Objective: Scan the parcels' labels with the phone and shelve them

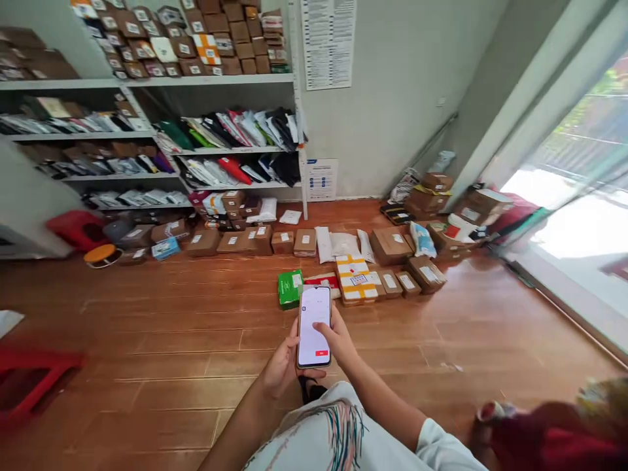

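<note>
A smartphone point(308, 337) with a bright, mostly white screen and a small red button is held upright in front of my body. My left hand point(280, 365) is closed around its left side, with fingers reaching under the lower edge. Against the right side, my right hand point(342, 340) also grips the phone, and its thumb lies over the middle of the screen. The fingers behind the phone are mostly hidden. Just beyond it on the floor are a green box point(289, 290) and a white box with orange bands point(356, 280).
Brown parcels point(243, 242) line the wooden floor below a white shelf rack point(210, 80) full of packages. A red stool point(39, 366) stands at left. More cartons point(426, 199) are piled near the bright doorway at right. A blurred red shape point(554, 435) fills the lower right corner.
</note>
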A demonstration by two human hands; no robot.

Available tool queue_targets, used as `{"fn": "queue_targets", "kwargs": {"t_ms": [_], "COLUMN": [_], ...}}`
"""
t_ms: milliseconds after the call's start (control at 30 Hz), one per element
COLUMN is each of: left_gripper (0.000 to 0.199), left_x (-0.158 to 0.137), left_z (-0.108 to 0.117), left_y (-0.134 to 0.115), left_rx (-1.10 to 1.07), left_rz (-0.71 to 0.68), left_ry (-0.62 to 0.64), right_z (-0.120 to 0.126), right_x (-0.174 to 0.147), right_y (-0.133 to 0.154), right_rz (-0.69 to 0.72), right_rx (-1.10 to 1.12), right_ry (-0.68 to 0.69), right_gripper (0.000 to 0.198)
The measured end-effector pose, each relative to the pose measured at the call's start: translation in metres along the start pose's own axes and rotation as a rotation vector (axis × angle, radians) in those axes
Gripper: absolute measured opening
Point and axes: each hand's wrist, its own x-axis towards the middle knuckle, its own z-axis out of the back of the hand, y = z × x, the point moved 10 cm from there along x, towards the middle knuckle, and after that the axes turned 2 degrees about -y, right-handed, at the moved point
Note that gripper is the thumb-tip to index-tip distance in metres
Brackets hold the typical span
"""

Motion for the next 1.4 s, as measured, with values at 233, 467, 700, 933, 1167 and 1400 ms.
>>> {"fn": "queue_targets", "kwargs": {"t_ms": [233,467,700,933,1167,1400], "left_gripper": [0.082,0.081,0.085,0.09,0.086,0.082], "left_x": [0.05,0.062,0.092,0.11,0.119,0.135], "left_z": [0.1,0.185,0.278,0.383,0.449,0.476], "left_y": [-0.136,-0.236,-0.32,-0.423,-0.505,-0.53], "left_rx": [-0.069,-0.167,-0.114,0.041,-0.031,-0.085], "left_rz": [-0.16,-0.346,-0.348,-0.315,-0.248,-0.203], "left_ry": [-0.246,-0.383,-0.398,-0.381,-0.335,-0.314], "right_z": [-0.133,-0.235,-0.328,-0.442,-0.51,-0.535], "right_x": [0.147,0.222,0.307,0.389,0.443,0.468], "right_y": [-0.013,-0.042,-0.086,-0.126,-0.135,-0.133], "right_rz": [-0.072,-0.21,-0.21,-0.185,-0.13,-0.081], "right_rx": [-0.002,0.01,0.001,0.057,0.076,0.008], "right_ry": [0.262,0.529,0.409,0.267,0.34,0.289], "right_gripper": [0.031,0.029,0.023,0.031,0.037,0.03]}}
